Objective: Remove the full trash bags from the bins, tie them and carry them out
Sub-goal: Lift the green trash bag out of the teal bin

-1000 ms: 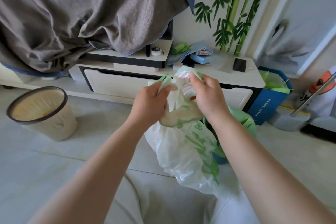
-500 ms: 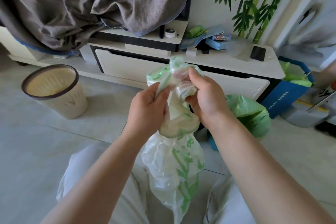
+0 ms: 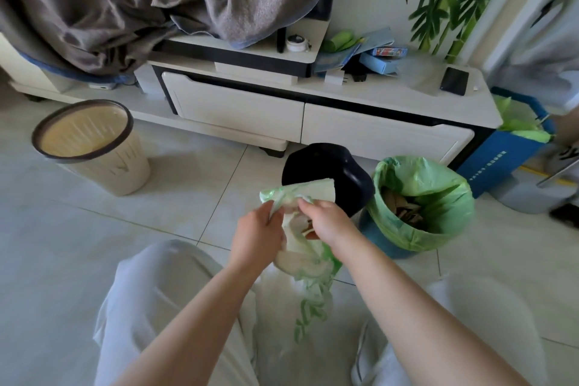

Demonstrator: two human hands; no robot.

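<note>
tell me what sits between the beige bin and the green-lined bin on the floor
In the head view, a black bin on bare tile lies between the beige bin and the green-lined bin.

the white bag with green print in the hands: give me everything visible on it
The white bag is thin, translucent plastic with a green leafy print, crumpled and partly filled, bulging just under the hands. Its gathered neck, with green-tinted flaps sticking up, is pinched by the left hand and the right hand, each with its own grip at the top. No finished knot shows. The body hangs down between the person's knees, in front of the black bin. Whether its bottom touches the floor cannot be told.
</note>
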